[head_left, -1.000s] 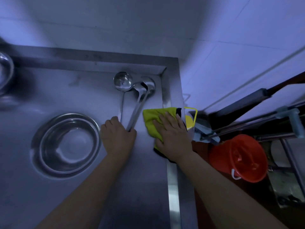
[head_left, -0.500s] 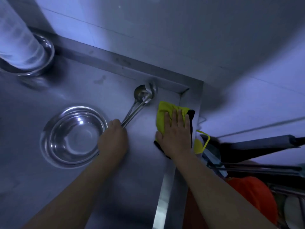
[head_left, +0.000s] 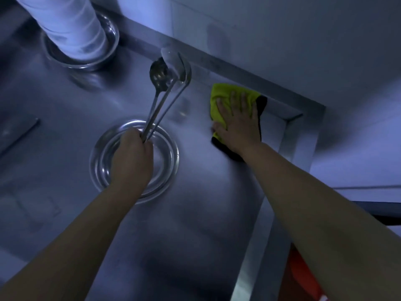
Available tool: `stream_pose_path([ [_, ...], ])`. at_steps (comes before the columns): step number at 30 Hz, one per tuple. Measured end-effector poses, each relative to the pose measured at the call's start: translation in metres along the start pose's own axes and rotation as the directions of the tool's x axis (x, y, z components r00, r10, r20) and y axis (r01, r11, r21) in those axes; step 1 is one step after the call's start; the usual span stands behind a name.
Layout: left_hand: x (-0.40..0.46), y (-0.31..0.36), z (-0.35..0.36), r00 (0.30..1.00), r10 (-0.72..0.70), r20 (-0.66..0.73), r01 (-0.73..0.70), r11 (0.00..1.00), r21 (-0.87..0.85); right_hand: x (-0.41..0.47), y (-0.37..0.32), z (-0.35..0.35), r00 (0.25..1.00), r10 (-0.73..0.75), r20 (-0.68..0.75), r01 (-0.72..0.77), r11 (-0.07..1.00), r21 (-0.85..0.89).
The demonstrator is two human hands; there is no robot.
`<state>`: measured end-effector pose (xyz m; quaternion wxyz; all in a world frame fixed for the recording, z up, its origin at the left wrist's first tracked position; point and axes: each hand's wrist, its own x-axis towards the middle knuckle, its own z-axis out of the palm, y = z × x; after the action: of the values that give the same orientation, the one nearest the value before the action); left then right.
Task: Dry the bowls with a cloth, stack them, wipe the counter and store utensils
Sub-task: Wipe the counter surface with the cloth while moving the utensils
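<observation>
My left hand grips the handles of three steel ladles, lifted off the steel counter, their bowls pointing away towards the back wall. The hand hovers over a steel bowl that sits on the counter. My right hand lies flat, fingers spread, pressing a yellow cloth with a black edge onto the counter near its back right corner.
A second steel bowl at the back left holds a tall stack of white cups. The counter's raised rim runs along the back and right. An orange bucket sits below the right edge.
My left hand has lifted the ladles off the counter and carried them left over the bowl. My right hand has slid the cloth away from the right rim onto the counter.
</observation>
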<state>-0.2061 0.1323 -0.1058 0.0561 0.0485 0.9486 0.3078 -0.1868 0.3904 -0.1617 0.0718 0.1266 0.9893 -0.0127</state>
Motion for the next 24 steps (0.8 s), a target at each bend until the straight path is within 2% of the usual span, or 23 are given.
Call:
stream_pose_path([
  [4,0.002,-0.015,-0.014,0.999,0.017,-0.048,-0.017,1.000,0.011,-0.006,-0.022,0.003,0.994,-0.111,0.017,0.112,0.994,-0.015],
  [8,-0.001,-0.025,-0.027,0.999,-0.049,0.004,0.049,0.998,-0.044,-0.059,-0.048,0.003,0.973,-0.232,-0.006,0.232,0.972,0.021],
  [14,-0.020,-0.033,-0.038,0.999,-0.020,0.044,0.021,0.999,-0.031,-0.141,-0.100,0.010,0.945,-0.325,-0.026,0.326,0.941,0.093],
  [20,-0.027,-0.041,-0.047,0.998,0.009,0.063,-0.007,1.000,-0.029,-0.222,-0.161,0.028,0.874,-0.485,-0.023,0.483,0.864,0.142],
  [24,-0.034,-0.039,-0.051,0.995,0.019,0.099,-0.015,0.999,-0.045,-0.269,-0.165,0.033,0.835,-0.551,0.006,0.546,0.829,0.116],
])
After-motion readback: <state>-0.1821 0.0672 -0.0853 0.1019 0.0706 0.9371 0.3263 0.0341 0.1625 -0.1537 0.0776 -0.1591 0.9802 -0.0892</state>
